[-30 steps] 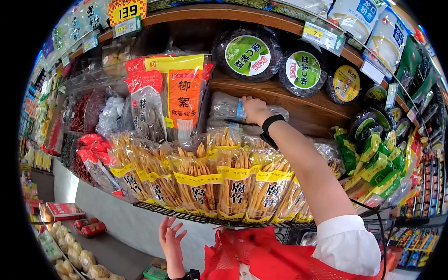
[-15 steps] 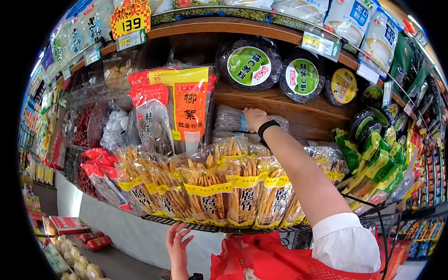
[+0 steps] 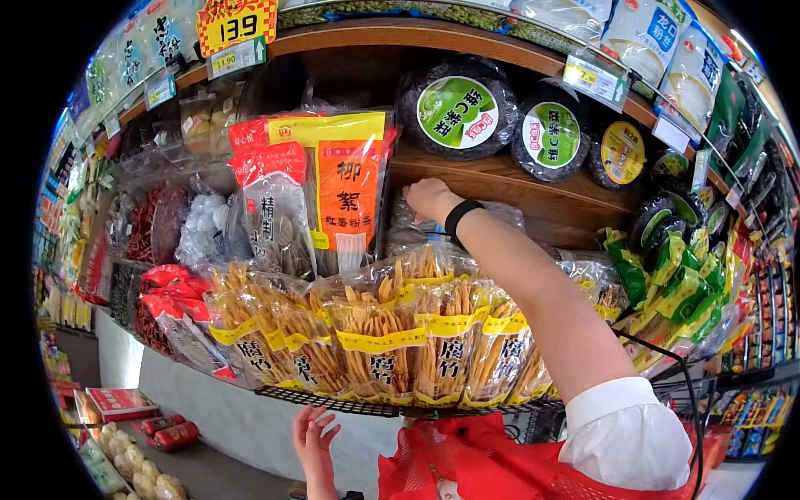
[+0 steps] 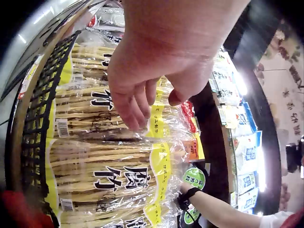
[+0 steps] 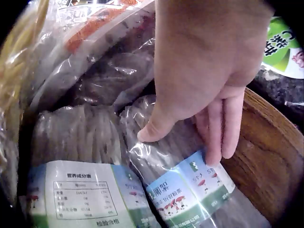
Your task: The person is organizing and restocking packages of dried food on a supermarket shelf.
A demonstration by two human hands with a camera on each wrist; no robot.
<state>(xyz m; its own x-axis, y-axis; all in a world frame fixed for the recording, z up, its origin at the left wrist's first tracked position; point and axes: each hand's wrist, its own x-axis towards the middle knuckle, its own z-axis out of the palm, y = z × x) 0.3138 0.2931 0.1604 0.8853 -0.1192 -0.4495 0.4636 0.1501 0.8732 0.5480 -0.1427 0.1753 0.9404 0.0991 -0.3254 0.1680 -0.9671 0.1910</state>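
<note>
In the head view my right hand (image 3: pixel 429 201) reaches over the front row to clear packs of grey dried noodles on the shelf. The right wrist view shows its thumb and fingers on either side of one noodle pack (image 5: pixel 178 194), which has a blue and green label. A second noodle pack (image 5: pixel 80 137), with a white nutrition panel, lies beside it on the left. My left hand (image 3: pixel 315 437) hangs low, near the edge of the wire rack, fingers loosely bent and holding nothing. In the left wrist view it overlaps the yellow-labelled bags of dried bean curd sticks (image 4: pixel 107 154).
Upright red and yellow noodle bags (image 3: pixel 350 179) stand left of the right hand. Round black seaweed packs (image 3: pixel 458 112) sit behind, on a wooden ledge (image 3: pixel 575 196). A black wire rack (image 3: pixel 333 402) holds the front bags. Green and yellow bags (image 3: pixel 679 287) lean at the right.
My right hand has moved left along the noodle packs, to their left end, and the blue label in the head view is hidden now. The left hand stays low with its fingers loose.
</note>
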